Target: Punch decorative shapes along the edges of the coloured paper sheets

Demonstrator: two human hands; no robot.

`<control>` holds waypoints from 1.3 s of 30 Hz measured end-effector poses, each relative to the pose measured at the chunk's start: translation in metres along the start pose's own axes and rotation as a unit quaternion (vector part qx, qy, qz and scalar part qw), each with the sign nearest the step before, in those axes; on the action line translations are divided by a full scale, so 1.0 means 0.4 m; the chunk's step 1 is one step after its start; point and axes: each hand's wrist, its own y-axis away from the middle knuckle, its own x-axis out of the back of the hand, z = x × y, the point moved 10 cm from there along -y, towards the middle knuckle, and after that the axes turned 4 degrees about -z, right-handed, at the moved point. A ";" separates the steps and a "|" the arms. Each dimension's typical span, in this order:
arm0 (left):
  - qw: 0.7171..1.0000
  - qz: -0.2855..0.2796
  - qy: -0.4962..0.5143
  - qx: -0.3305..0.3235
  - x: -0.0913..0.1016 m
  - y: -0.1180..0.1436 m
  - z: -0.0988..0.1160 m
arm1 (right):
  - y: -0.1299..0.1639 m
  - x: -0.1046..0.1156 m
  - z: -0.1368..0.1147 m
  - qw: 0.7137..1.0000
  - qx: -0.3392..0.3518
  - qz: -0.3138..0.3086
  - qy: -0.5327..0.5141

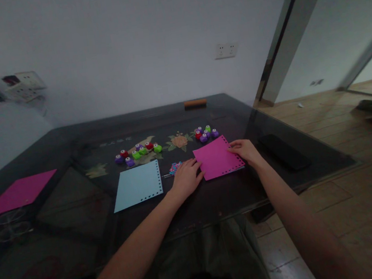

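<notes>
Both bare forearms reach forward from the near edge of the bench, a dark, glossy slab with a glass-like sheen and a faint floral inlay at its middle. The left hand lies palm down, fingers loosely spread and flat, its fingertips touching the near left edge of the pink sheet; it grips nothing. The right hand rests on the sheet's right edge, fingers curled a little over the corner, pinning it rather than lifting it. The pink sheet is a thin, matte square of paper or foam, turned slightly askew, with a row of small round holes punched along its near edge.

Just left of the left hand lies a small heap of pastel punched bits, and beyond that the blue sheet, pale, flat and square, with a line of holes down its right side and along its near edge. Far out at the bench's left edge lies a second magenta sheet, unpunched as far as can be seen.

Farther back stand two clusters of small, rounded plastic punches: the left punches in purple, red and green, the right punches close behind the pink sheet. At the bench's far edge sits a flat orange block, and on the white wall behind is a socket.
</notes>
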 end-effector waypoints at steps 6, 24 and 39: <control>1.000 0.002 0.003 -0.007 0.000 -0.001 0.004 | 0.003 -0.003 -0.006 1.000 0.004 -0.001 -0.001; 1.000 -0.007 0.007 0.001 -0.001 -0.001 0.003 | 0.003 -0.005 -0.011 1.000 0.011 0.008 0.021; 1.000 -0.006 0.005 0.001 -0.004 -0.004 0.000 | 0.004 0.042 -0.048 0.978 0.064 0.084 0.178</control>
